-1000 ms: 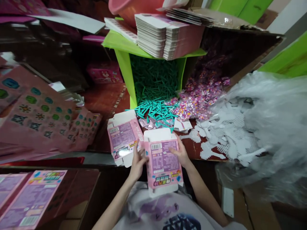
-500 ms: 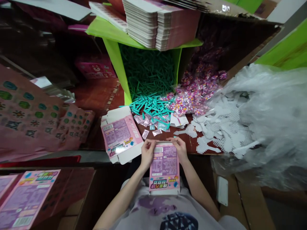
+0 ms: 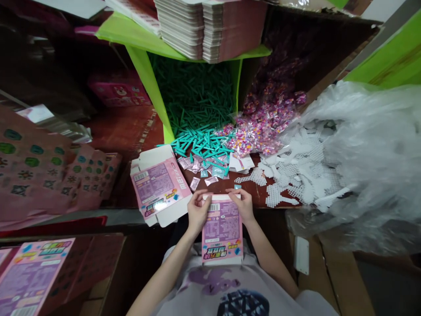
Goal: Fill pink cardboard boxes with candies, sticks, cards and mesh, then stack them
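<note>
Between my two hands is a pink and purple cardboard box (image 3: 222,228), its printed side up and its near end against my shirt. My left hand (image 3: 198,211) pinches the far left corner, thumb on top. At the far right corner my right hand (image 3: 244,206) grips the box the same way, fingers at the white end flap. Just left of my hands lies a flat box (image 3: 160,186) of the same print, its white flaps spread. Small pink sachets (image 3: 194,183) and teal pen-like sticks (image 3: 204,145) lie beyond my fingers.
A lime-green bin (image 3: 160,105) holds many teal sticks, with stacked cards (image 3: 179,28) above it. Bags of coloured beads (image 3: 259,131), white mesh pieces (image 3: 296,171) and clear plastic sheeting (image 3: 378,175) fill the right. Printed boxes (image 3: 36,276) sit in a carton at lower left.
The whole view has shifted a little, so most things appear slightly further left. Both hands still hold the box at its far end, with the fingers slightly repositioned around the flap.
</note>
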Demonstrator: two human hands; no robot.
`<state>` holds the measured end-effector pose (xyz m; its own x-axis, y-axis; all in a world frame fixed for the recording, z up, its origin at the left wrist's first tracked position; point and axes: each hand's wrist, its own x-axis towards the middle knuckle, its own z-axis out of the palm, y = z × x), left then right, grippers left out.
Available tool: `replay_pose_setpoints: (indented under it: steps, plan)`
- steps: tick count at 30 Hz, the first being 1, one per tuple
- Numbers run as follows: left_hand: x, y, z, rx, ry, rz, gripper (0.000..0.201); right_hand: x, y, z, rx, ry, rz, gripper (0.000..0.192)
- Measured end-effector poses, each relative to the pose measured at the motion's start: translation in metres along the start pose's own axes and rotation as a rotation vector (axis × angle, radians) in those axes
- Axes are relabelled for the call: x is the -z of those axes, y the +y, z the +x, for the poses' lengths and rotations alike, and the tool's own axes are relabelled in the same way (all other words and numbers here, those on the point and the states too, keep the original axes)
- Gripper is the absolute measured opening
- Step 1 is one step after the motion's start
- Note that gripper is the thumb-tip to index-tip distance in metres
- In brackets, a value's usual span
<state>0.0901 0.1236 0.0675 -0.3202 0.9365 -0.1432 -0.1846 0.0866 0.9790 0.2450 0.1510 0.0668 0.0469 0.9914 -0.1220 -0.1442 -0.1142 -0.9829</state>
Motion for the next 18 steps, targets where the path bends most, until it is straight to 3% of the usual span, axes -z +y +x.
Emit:
replay_pose_setpoints:
  steps: [6, 11, 14, 16, 18]
  plan:
    - [-0.001, 0.01, 0.002, -0.068, -0.02, 0.105, 0.015, 0.002, -0.002, 0.002, 0.061, -0.029, 0.0, 0.015]
    - [-0.003, 0.006, -0.005, -0.06, -0.026, 0.052, 0.034, 0.0, 0.0, -0.002, 0.072, -0.086, -0.022, 0.04]
    - [-0.002, 0.003, -0.017, -0.042, 0.016, 0.231, 0.025, 0.006, -0.003, 0.002, 0.078, -0.102, -0.13, 0.034]
    - [-0.001, 0.005, -0.025, -0.025, 0.014, 0.379, 0.031, 0.016, -0.009, 0.017, 0.11, 0.077, -0.282, 0.034]
    - [-0.003, 0.017, -0.031, -0.068, -0.01, 0.459, 0.043, 0.029, -0.015, 0.043, 0.199, 0.364, -0.509, 0.037]
